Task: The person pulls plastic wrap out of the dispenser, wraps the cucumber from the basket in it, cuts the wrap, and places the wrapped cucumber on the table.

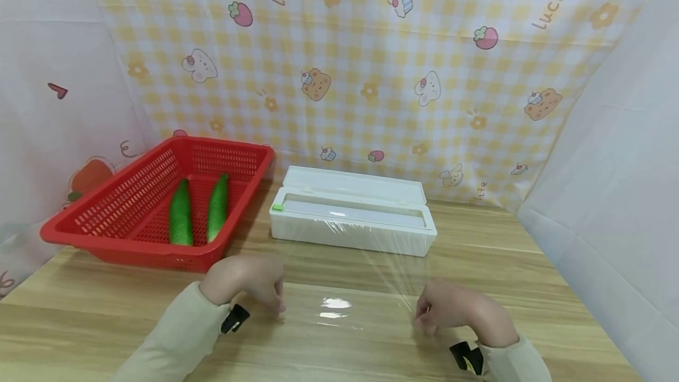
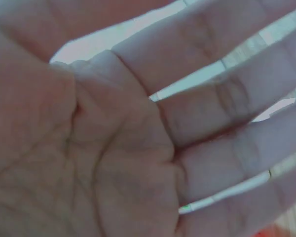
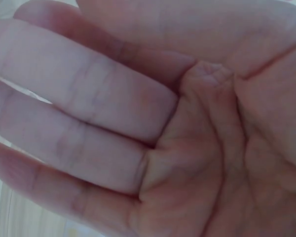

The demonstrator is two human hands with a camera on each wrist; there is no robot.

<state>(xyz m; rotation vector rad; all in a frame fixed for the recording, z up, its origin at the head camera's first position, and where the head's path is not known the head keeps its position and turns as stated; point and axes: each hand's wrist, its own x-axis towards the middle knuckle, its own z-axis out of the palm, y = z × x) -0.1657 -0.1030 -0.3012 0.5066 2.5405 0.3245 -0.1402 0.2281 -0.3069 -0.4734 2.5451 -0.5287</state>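
A sheet of clear plastic wrap (image 1: 334, 305) stretches from the white wrap dispenser (image 1: 350, 233) toward me, low over the table, with bright reflections on it. My left hand (image 1: 254, 280) pinches its left near corner, wrist bent and fingertips pointing down. On the other side, my right hand (image 1: 451, 306) pinches the right corner, and creases in the film fan from there up to the box. The palm of the left hand (image 2: 123, 133) fills its wrist view, fingertips out of frame. In the right wrist view, the fingers of the right hand (image 3: 153, 133) bend inward; the pinched film is hidden.
The dispenser's lid (image 1: 355, 184) stands open at the back, and a green slider (image 1: 277, 207) sits at its left end. Left of it, a red plastic basket (image 1: 132, 246) holds two cucumbers, one (image 1: 181, 214) beside the other (image 1: 218, 208). A patterned cloth (image 1: 350, 122) hangs behind the wooden table (image 1: 530, 287).
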